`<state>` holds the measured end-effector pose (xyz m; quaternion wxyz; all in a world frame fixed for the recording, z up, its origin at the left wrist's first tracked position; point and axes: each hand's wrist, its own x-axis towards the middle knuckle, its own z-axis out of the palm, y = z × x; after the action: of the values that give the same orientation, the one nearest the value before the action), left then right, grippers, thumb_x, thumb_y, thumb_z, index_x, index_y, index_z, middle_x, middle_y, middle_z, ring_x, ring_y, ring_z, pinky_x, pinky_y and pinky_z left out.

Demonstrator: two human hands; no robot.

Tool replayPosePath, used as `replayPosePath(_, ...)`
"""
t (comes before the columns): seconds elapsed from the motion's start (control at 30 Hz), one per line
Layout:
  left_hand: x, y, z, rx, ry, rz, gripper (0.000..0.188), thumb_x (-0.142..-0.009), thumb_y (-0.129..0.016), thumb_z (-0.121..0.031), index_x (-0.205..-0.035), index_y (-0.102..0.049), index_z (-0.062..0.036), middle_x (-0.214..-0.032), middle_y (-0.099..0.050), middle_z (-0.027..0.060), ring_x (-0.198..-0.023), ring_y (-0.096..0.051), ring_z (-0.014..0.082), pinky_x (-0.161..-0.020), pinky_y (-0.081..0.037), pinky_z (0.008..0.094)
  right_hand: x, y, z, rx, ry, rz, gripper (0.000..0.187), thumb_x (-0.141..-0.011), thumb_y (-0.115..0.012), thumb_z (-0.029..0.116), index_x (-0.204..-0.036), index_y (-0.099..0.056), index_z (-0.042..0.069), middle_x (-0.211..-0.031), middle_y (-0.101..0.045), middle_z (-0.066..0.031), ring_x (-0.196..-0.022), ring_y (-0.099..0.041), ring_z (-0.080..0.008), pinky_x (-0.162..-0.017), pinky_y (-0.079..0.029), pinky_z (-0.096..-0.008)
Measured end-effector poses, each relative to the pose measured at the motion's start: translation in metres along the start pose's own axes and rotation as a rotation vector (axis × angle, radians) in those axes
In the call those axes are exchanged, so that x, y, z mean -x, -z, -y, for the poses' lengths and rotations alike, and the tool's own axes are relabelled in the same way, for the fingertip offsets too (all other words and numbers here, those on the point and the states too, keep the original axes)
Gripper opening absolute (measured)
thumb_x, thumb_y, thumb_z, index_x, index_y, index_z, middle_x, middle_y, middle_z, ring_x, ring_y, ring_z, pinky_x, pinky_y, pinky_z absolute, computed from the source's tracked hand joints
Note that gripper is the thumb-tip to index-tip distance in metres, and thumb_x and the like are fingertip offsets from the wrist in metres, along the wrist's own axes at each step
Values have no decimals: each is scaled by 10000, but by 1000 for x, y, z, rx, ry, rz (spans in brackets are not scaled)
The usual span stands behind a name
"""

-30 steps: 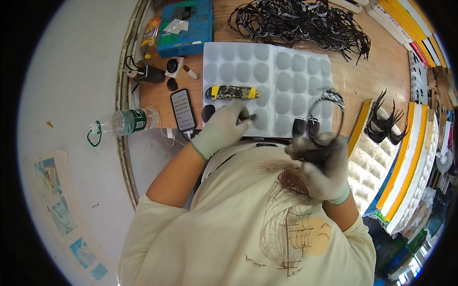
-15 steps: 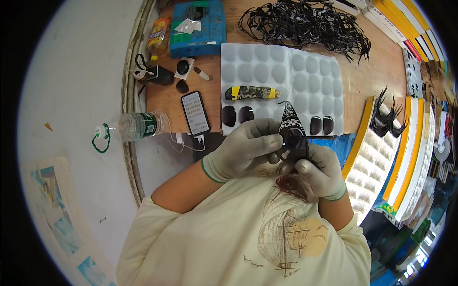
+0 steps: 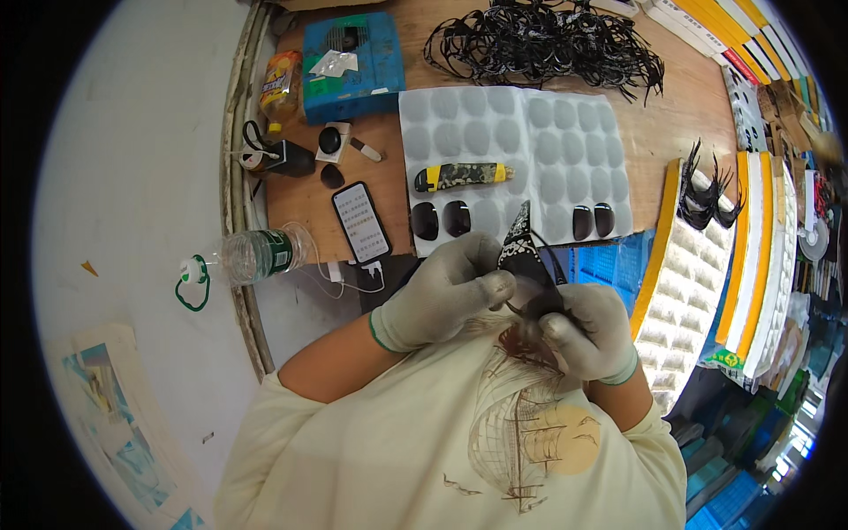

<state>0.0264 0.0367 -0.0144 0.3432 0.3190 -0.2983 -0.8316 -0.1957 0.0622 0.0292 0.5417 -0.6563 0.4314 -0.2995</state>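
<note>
Left hand (image 3: 446, 296) moved off front edge of mat (image 3: 574, 168), onto sunglasses frame (image 3: 521, 256).

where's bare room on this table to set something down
The largest is bare tabletop between the white sheet and yellow-edged tray; a smaller patch separates the blue box and black tangle. The left side, around the phone and black case, is crowded.

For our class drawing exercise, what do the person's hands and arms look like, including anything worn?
The left hand and right hand wear pale grey gloves, darker around the fingers, with green cuff edges. The forearms are bare below short, loose cream sleeves.
</note>
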Motion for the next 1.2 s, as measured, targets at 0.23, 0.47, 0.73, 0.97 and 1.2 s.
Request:
replayPosePath(0.23, 11, -8, -26, -498, -174, 40, 131, -910, -664, -83, -980, -585, -4, -954, -633, 28, -861, -563, 75, -783, -485, 258, -5, 6, 2, 174, 20, 17, 185, -912, -644, 135, -1001, -690, -21, -759, -701, -139, -640, -693, -262, -603, -523, -321)
replayPosePath(0.47, 4, -11, -16, -665, -183, -38, 215, -969, -643, -194, -1044, -623, 6, -822, -665, 64, -747, -617, 96, -690, -509, 268, -4, -23, -13, -151, -111, -301, 165, -902, -679, 115, -965, -634, -30, -705, -696, -128, -602, -694, -192, -564, -519, -312)
replayPosePath(0.73, -16, -14, -21, -677, -38, -15, 217, -960, -620, -185, -1022, -647, 21, -961, -710, 105, -869, -636, 122, -816, -522, 296, -11, -11, -3, 119, -131, -344, 191, -885, -693, 158, -882, -612, -15, -590, -583, -118, -517, -624, -268, -514, -482, -333)
replayPosePath(0.97, -86, -14, -28, -556, -317, 242, 423, -833, -753, -263, -1174, -713, -15, -1552, -403, 223, -1458, -355, 316, -1177, -281, 443, -19, 82, -26, -340, -45, 214, 410, -899, -634, 181, -1232, -598, -55, -979, -660, -245, -880, -664, -396, -799, -535, -415)
replayPosePath(1.2, -269, 70, -73, -995, -258, -638, 287, -979, -592, -272, -1163, -678, -68, -1155, -691, 177, -1111, -653, 254, -936, -493, 375, -11, 182, -142, 378, -302, -590, 224, -890, -617, 103, -1079, -669, -6, -803, -665, -214, -756, -651, -418, -693, -531, -443)
